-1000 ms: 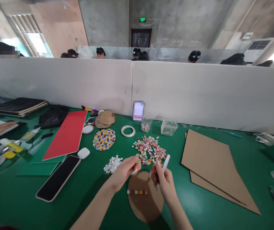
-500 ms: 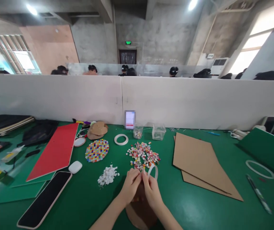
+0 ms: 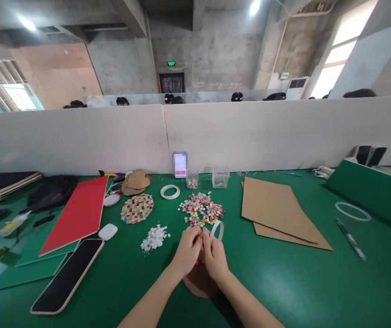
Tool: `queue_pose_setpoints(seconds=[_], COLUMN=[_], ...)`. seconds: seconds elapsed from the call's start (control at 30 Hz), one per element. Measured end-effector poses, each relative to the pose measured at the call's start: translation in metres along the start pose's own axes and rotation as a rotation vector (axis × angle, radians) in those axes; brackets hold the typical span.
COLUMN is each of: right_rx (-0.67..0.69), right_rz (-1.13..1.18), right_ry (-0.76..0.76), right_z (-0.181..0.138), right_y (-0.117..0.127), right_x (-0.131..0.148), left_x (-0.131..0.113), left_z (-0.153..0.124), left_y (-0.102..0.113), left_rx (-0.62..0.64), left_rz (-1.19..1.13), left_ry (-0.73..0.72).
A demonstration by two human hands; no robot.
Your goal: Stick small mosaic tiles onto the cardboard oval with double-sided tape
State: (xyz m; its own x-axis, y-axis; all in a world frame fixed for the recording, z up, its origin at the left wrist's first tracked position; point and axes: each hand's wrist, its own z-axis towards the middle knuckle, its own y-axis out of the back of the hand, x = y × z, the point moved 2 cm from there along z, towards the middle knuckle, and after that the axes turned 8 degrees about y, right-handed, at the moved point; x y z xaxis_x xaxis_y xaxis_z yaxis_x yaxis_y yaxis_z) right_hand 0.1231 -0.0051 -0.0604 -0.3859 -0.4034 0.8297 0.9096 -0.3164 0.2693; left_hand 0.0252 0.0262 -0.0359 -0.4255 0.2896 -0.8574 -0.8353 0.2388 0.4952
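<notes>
Hands (image 3: pixel 186 251) (image 3: pixel 216 259), apart 1 second ago, tip-to-tip over brown disc (image 3: pixel 200 283), white ring (image 3: pixel 221 230) in right's grip, left's contents unclear.

White ring (image 3: pixel 212 231), held upright, round brown cardboard (image 3: pixel 200 283), flat, partly hidden

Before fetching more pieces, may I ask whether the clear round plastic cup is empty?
Not empty: the upright cup holds small multicoloured pieces, visible through its clear side.
</notes>
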Motion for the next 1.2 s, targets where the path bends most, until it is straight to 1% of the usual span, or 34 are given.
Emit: queue_pose_setpoints(seconds=[0.17,0.27,0.43,0.5,0.6,0.73,0.87,1.03,1.1,1.2], right_rx=[-0.013,-0.045,-0.095,-0.111,-0.127,-0.17,-0.246,-0.223,-0.255,-0.318], right_rz=[0.002,0.025,0.055,0.075,0.127,0.224,0.361,0.608,0.68,0.703], right_ry=[-0.022,-0.036,-0.056,-0.063,-0.095,-0.212,-0.36,-0.453,-0.495,-0.521], right_z=[-0.003,-0.004,-0.005,-0.005,-0.006,-0.006,-0.003,0.0,-0.001,-0.003], right_y=[-0.004,-0.005,-0.005,-0.005,-0.006,-0.009,-0.013,-0.022,-0.023,-0.021], right_x=[0.004,0.006,0.007,0.008,0.007,-0.003,-0.013,-0.015,-0.015,-0.018], left_x=[-0.005,-0.008,-0.011,-0.011,-0.007,-0.003,-0.002,-0.005,-0.006,-0.003], left_z=[-0.009,-0.013,-0.014,-0.014,-0.013,-0.013,-0.011,-0.01,-0.011,-0.012], left_y=[-0.002,-0.001,0.0,0.001,0.001,-0.002,-0.005,0.0,0.0,-0.004], left_rx=[-0.129,-0.204,-0.265,-0.262,-0.231,-0.213,-0.207,-0.185,-0.155,-0.105], left_rz=[0.101,0.227,0.43,0.445,0.365,0.243,0.28,0.352,0.341,0.289], left_ry=[-0.036,-0.087,-0.165,-0.173,-0.153,-0.129,-0.127,-0.159,-0.174,-0.154])
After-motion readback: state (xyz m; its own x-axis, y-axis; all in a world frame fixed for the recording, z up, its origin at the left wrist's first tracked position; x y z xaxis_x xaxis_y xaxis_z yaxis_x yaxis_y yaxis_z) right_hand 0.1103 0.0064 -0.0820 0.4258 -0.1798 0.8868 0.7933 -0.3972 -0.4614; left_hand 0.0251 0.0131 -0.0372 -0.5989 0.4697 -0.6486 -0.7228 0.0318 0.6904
